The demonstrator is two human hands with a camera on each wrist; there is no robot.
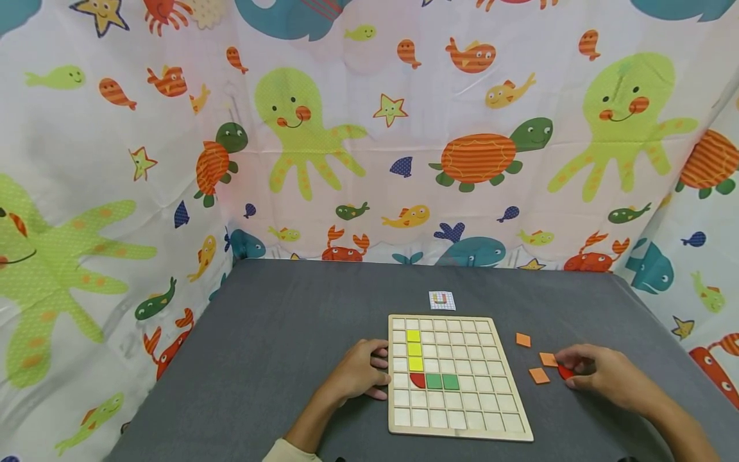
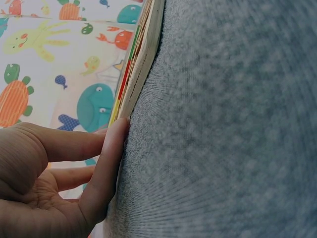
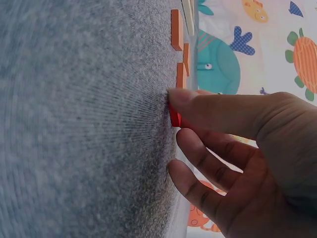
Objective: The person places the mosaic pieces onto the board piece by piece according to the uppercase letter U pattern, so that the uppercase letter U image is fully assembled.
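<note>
A wooden grid board (image 1: 462, 434) lies flat on the grey table. Yellow square tiles (image 1: 414, 349) run down one of its columns to a red quarter-round tile (image 1: 418, 380), with green square tiles (image 1: 442, 382) to the right of that. At the board's left edge rests my left hand (image 1: 360, 372), thumb and fingers touching the side (image 2: 136, 84). Beyond the board's right side, my right hand (image 1: 603, 375) pinches a red tile (image 1: 566, 371) between thumb and index finger, down at the table surface. Its full outline is hidden by the fingers. Orange square tiles (image 1: 539, 376) lie beside that hand.
Behind the board lies a small card (image 1: 442, 300) with a coloured U-shaped pattern on a grid. A curtain (image 1: 369, 147) printed with sea animals hangs at the table's back and along both sides. Grey cloth (image 1: 277, 333) covers the table left of the board.
</note>
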